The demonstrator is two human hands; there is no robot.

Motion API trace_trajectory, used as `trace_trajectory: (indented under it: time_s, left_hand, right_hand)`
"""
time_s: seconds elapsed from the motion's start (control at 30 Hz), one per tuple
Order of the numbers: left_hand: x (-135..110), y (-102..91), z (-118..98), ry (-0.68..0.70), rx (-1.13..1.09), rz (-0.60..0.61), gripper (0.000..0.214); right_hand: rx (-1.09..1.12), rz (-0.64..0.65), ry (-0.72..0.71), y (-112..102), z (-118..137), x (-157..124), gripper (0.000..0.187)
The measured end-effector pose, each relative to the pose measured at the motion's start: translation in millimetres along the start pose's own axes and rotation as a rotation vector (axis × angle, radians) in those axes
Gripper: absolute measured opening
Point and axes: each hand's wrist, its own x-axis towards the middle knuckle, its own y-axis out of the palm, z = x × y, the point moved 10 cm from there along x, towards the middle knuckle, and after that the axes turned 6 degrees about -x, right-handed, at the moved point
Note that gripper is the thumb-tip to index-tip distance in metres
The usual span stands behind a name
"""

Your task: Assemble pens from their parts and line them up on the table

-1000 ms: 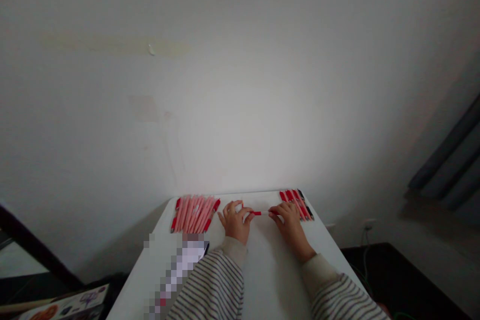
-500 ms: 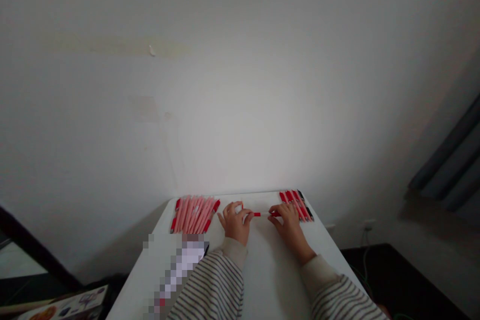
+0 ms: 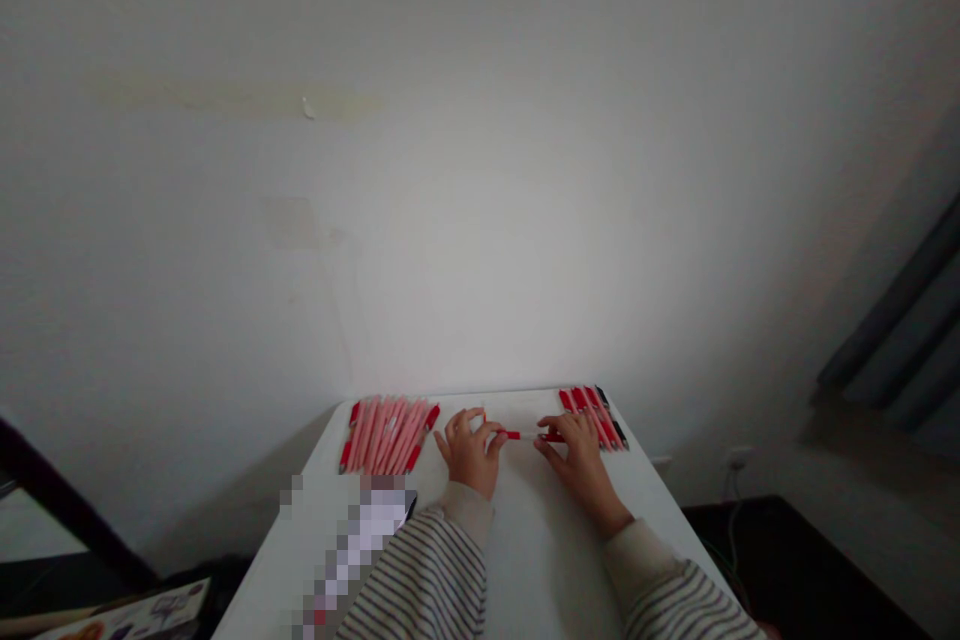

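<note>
Between my hands a red pen [image 3: 513,435] lies level over the table, its pale stretch showing between red parts. Whether it is one piece or two parts I cannot tell. My left hand [image 3: 472,455] pinches its left end with thumb and forefinger, the other fingers raised. A small orange-red tip [image 3: 484,415] shows by the left fingers. At the other end, my right hand [image 3: 577,455] is closed on the pen's red part with thumb and fingertips. Right behind that hand lies a small row of red and pink pens [image 3: 592,412], with a black one at its edge.
Several pink and red pens [image 3: 386,432] lie side by side at the table's back left. A pixelated flat object [image 3: 371,530] lies by my left sleeve. The white table [image 3: 525,560] meets the wall [image 3: 480,170] behind. A patterned box [image 3: 142,615] sits low at left.
Both hands keep their grip on the pen and have barely moved. The right fingers have shifted slightly on it. The whole view has moved a little.
</note>
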Motion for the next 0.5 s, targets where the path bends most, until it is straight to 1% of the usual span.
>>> trace_trajectory:
  time_s: [0.13, 0.27, 0.5]
  left_hand:
    - [-0.4, 0.4, 1.4, -0.004, 0.009, -0.021, 0.012]
    - [-1.0, -1.3, -2.8, 0.001, -0.002, -0.016, 0.007]
    - [-1.1, -1.4, -7.5, 0.011, 0.01, 0.038, 0.01]
  right_hand:
    - [-0.019, 0.007, 0.01, 1.4, -0.2, -0.4, 0.017]
    - [-0.024, 0.018, 0.013, 1.7, 1.2, -0.5, 0.02]
    - [-0.024, 0.012, 0.018, 3.0, -1.9, -0.1, 0.024]
